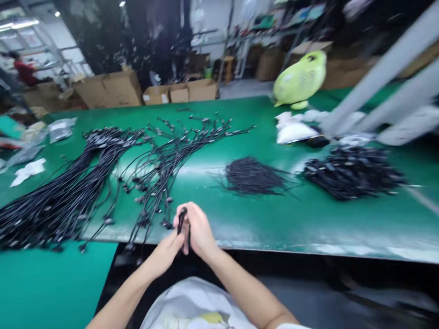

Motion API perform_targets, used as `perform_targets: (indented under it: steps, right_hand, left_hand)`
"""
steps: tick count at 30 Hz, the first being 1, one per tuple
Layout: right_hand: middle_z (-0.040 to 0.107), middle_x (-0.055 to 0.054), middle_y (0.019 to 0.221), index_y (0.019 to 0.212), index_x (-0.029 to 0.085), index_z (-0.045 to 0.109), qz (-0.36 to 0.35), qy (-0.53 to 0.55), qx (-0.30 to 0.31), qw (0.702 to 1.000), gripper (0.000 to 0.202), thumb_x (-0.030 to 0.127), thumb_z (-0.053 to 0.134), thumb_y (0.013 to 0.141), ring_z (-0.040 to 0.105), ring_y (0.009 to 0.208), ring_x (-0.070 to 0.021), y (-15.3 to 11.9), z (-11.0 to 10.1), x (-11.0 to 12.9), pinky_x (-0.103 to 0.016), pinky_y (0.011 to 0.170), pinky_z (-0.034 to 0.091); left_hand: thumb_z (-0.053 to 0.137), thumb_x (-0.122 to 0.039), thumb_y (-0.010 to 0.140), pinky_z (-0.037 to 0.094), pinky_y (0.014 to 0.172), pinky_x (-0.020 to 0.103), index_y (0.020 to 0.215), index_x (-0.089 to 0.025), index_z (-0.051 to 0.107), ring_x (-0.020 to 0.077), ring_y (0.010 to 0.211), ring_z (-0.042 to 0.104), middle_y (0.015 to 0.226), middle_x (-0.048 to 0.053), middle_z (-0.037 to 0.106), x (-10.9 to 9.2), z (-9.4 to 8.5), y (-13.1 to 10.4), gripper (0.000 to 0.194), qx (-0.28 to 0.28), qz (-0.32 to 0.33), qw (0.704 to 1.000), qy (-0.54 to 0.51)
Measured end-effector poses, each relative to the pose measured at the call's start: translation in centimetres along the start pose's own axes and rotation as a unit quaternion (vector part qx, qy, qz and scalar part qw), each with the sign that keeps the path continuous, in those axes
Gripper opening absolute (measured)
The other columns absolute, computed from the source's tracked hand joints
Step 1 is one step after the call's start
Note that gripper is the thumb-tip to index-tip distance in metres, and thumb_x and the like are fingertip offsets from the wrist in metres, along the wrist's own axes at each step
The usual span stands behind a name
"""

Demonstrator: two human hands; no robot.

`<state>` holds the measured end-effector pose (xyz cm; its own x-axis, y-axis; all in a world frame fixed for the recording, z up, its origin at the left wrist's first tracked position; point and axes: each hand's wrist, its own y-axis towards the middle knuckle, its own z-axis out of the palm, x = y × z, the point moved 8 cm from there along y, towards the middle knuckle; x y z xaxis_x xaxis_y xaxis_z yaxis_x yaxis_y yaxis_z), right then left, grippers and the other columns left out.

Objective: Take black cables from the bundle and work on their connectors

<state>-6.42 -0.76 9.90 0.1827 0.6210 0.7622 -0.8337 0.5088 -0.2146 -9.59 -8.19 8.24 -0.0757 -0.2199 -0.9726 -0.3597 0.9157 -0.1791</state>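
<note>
My left hand (169, 249) and my right hand (199, 231) meet just over the front edge of the bench. Between them is a folded black cable (182, 220), with a loop of it standing up above my fingers. Both hands are closed on it; its lower part is mostly hidden by my fingers. Just beyond and to the left lie loose black cables (169, 164) with small connectors at their ends. A heap of thin black ties or strands (254, 175) lies to the right of my hands. Farther right is a stack of bundled black cables (353, 172).
A large pile of long black cables (53, 204) covers the left of the green bench (275, 222). White packets (294, 131) and a green plush toy (301, 80) sit at the back right, near grey posts (393, 61). Cardboard boxes (112, 88) stand behind the bench.
</note>
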Motion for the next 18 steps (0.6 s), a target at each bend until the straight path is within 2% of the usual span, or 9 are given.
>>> perform_targets:
  steps: [2,4,8,10,12,15,18]
  right_hand:
    - [0.051,0.006,0.064,0.092,0.020,0.047,-0.004,0.028,-0.013,1.000,0.052,0.071,0.052,0.082,0.037,0.033,-0.0055,0.0,-0.4,0.0,-0.017,0.030,0.026]
    - [0.046,0.007,0.067,0.091,0.019,0.049,-0.005,0.079,0.019,0.997,0.056,0.073,0.051,0.081,0.036,0.036,-0.0028,0.2,-0.3,0.4,-0.016,0.035,0.028]
    - [0.040,0.006,0.069,0.091,0.016,0.054,-0.011,0.143,0.099,0.985,0.061,0.076,0.046,0.082,0.032,0.040,-0.0006,-0.4,0.2,2.3,-0.016,0.040,0.024]
    - [0.039,0.006,0.070,0.091,0.016,0.055,-0.019,0.141,0.130,0.981,0.060,0.075,0.048,0.083,0.029,0.039,-0.0002,-1.0,0.4,3.0,-0.017,0.040,0.023]
    - [0.039,0.006,0.070,0.088,0.014,0.057,-0.016,0.124,0.151,0.981,0.060,0.074,0.050,0.082,0.029,0.039,-0.0001,-1.4,0.5,3.2,-0.017,0.039,0.023]
    - [0.039,0.006,0.066,0.080,0.013,0.056,-0.019,0.106,0.140,0.984,0.058,0.071,0.053,0.082,0.028,0.038,-0.0002,-1.2,0.1,3.2,-0.017,0.038,0.022]
    - [0.035,0.008,0.061,0.081,0.015,0.052,-0.020,0.099,0.111,0.989,0.049,0.064,0.057,0.084,0.023,0.036,-0.0005,-0.8,-0.7,3.4,-0.016,0.037,0.020]
  left_hand:
    - [0.055,-0.057,0.087,0.043,0.077,0.036,0.087,-0.018,0.067,0.0234,0.076,0.058,0.074,0.005,0.066,1.4,0.6,0.0,0.040,0.019,-0.052,0.998,-0.010]
    - [0.066,-0.055,0.078,0.046,0.074,0.038,0.093,-0.022,0.069,0.0265,0.076,0.061,0.074,0.005,0.066,2.7,1.0,0.3,0.036,0.024,-0.091,0.993,-0.078]
    - [0.070,-0.060,0.072,0.047,0.061,0.038,0.089,-0.025,0.069,0.0268,0.066,0.061,0.065,0.004,0.058,2.8,3.0,0.7,0.039,0.073,-0.092,0.983,-0.141]
    - [0.069,-0.067,0.070,0.043,0.053,0.034,0.086,-0.024,0.066,0.0209,0.054,0.055,0.058,0.001,0.052,2.5,4.1,0.3,0.046,0.096,-0.100,0.974,-0.180]
    - [0.072,-0.069,0.066,0.037,0.047,0.027,0.083,-0.022,0.063,0.0126,0.045,0.042,0.054,-0.003,0.044,2.4,5.3,-0.1,0.050,0.119,-0.121,0.948,-0.270]
    - [0.073,-0.069,0.064,0.026,0.042,0.021,0.074,-0.020,0.060,0.0063,0.041,0.022,0.050,-0.008,0.029,2.5,7.1,-0.5,0.052,0.161,-0.161,0.888,-0.400]
    - [0.074,-0.067,0.064,0.023,0.041,0.021,0.068,-0.019,0.060,0.0052,0.041,0.014,0.049,-0.010,0.020,3.0,7.6,0.0,0.051,0.166,-0.169,0.875,-0.423]
